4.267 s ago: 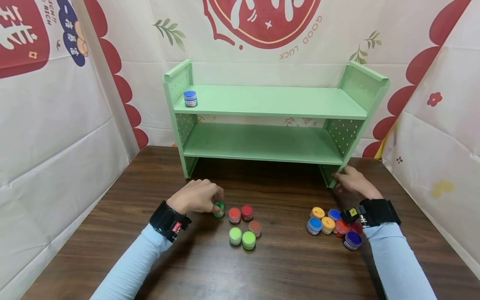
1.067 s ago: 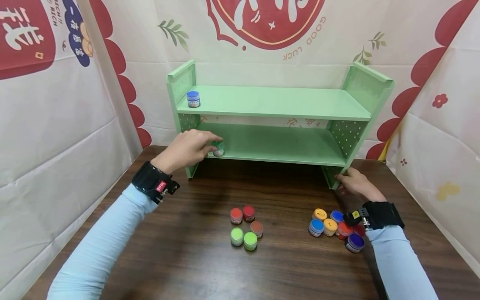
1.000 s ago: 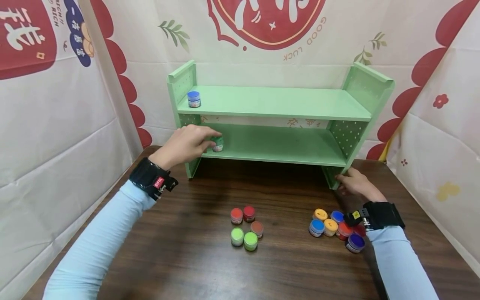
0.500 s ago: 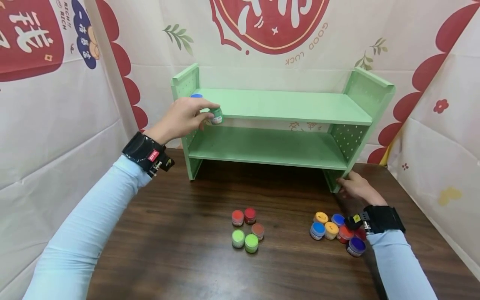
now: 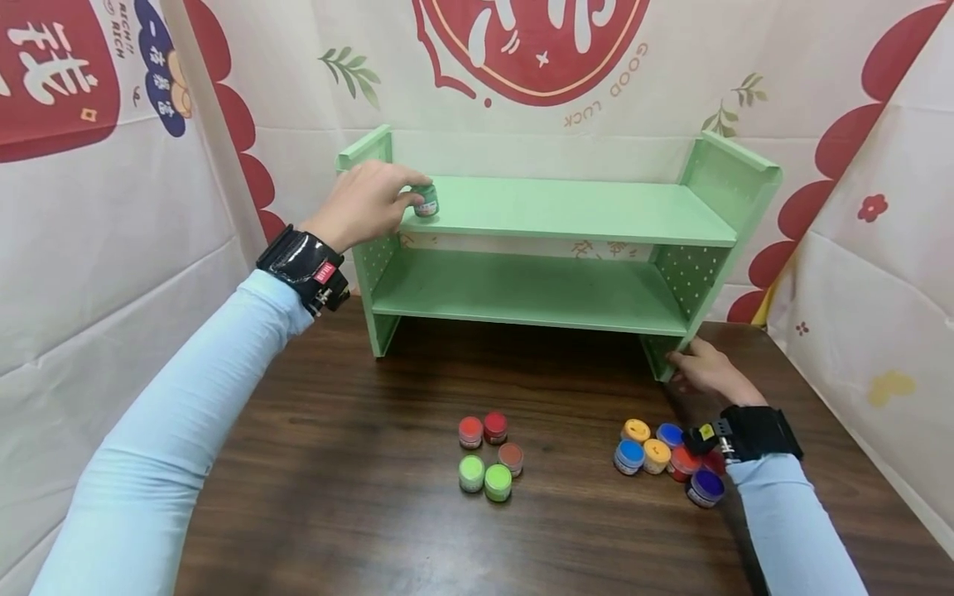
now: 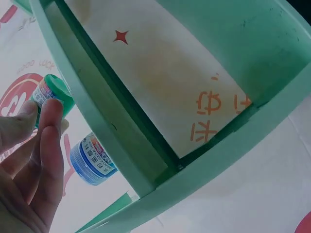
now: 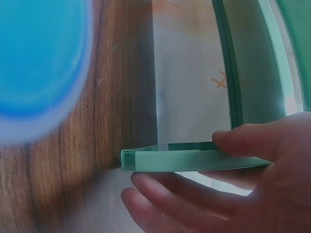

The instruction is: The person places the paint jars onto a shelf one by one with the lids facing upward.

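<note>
- Green-lidded jar [image 5: 426, 201] is at the upper shelf [image 5: 566, 207], near its left end — whether its base touches, I cannot tell.
- Left hand [image 5: 365, 203] pinches it, thumb and fingers closed on its sides.
- Blue-lidded jar [image 6: 93, 160] stands just beside it on the same shelf; the left hand hides it from the head view.
- Right hand [image 5: 708, 370] grips the right leg of the green rack [image 5: 522, 290], thumb on one face, fingers curled round the other.
- Mid-bench [image 5: 358, 497], two red-lidded jars [image 5: 470, 432], one brown-lidded jar [image 5: 510, 459] and two lime-lidded jars [image 5: 471, 473] sit close together.
- Farther right, yellow-lidded jars [image 5: 656, 456], a purple-lidded jar [image 5: 705, 488] and other blue and red ones crowd together — partly covered by the black wristband [image 5: 760, 432].
</note>
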`<state>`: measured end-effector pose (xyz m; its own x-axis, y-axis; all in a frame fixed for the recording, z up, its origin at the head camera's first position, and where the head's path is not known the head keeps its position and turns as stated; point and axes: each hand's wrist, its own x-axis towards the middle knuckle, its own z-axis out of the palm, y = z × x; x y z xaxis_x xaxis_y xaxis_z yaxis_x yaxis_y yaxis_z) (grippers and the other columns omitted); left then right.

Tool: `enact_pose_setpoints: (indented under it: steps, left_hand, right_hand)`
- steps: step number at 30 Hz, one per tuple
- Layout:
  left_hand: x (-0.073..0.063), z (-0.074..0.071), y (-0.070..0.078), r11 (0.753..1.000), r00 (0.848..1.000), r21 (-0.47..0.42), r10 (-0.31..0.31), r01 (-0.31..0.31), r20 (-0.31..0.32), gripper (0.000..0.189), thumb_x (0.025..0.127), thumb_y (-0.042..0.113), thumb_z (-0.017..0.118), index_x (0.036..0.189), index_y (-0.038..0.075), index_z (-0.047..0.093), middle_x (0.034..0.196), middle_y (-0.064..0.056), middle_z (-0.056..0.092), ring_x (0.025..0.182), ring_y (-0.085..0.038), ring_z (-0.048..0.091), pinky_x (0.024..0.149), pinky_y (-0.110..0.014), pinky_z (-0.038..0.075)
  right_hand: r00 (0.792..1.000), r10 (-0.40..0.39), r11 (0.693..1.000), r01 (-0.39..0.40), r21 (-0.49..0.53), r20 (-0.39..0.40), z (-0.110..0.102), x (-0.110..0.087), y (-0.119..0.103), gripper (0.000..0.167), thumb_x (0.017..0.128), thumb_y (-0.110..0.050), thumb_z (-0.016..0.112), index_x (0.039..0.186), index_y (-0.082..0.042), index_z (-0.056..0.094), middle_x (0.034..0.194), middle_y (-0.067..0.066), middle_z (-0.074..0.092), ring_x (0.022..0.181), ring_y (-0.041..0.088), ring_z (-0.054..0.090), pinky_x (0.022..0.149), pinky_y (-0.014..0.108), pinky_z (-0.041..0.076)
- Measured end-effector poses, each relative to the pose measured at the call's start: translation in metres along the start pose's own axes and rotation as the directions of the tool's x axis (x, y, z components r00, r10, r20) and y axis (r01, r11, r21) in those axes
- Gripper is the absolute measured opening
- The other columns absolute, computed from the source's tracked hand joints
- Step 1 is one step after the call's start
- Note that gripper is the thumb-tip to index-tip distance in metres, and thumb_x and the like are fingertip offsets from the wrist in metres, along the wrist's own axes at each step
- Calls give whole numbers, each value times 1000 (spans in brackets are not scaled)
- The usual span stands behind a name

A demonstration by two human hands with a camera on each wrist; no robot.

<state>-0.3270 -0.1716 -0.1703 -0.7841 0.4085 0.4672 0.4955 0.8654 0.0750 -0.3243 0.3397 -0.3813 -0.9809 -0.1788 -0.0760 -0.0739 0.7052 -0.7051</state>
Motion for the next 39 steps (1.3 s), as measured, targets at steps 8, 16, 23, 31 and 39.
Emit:
enact_pose_setpoints:
  steps: [8, 16, 23, 31, 39]
  left_hand:
    - [6, -4, -2, 998, 997, 46, -54, 51, 63, 35, 106, 23, 59, 139, 16, 67, 132, -6, 71, 84, -24, 56, 65, -37, 38]
    - [10, -2, -6, 997, 995, 63, -39, 34, 87, 33, 104, 23, 61, 135, 17, 69, 129, -8, 73, 82, -23, 59, 64, -37, 42]
    - [10, 1, -5, 997, 995, 63, -40, 35, 88, 31, 104, 24, 61, 133, 17, 70, 125, -8, 75, 87, -24, 61, 63, -37, 42]
    - [8, 2, -4, 997, 997, 73, -37, 32, 62, 23, 104, 27, 63, 122, 13, 65, 125, -7, 75, 81, -24, 56, 65, -37, 40]
    - [8, -2, -2, 997, 995, 63, -55, 51, 78, 26, 102, 30, 65, 122, 13, 65, 128, -7, 73, 83, -25, 57, 69, -39, 41]
  right_hand:
    - [1000, -3, 1000, 3, -4, 13, -1, 2, -4, 40, 109, -14, 37, 135, 17, 37, 90, 18, 61, 74, 20, 65, 67, 38, 60]
    - [1000, -9, 1000, 9, -5, 9, -2, 1, -3, 39, 108, -14, 39, 130, 18, 41, 91, 22, 65, 73, 20, 68, 66, 38, 60]
    - [1000, -13, 1000, 13, -13, 4, -1, 1, 1, 41, 109, -15, 39, 132, 18, 40, 90, 23, 66, 73, 20, 68, 66, 38, 60]
    - [1000, -13, 1000, 13, -24, 3, -1, 1, 3, 42, 109, -16, 38, 133, 18, 39, 92, 25, 66, 73, 20, 69, 67, 38, 61]
    - [1000, -8, 1000, 8, -18, 7, -1, 0, 1, 44, 109, -16, 38, 136, 18, 37, 93, 26, 66, 75, 22, 69, 68, 39, 61]
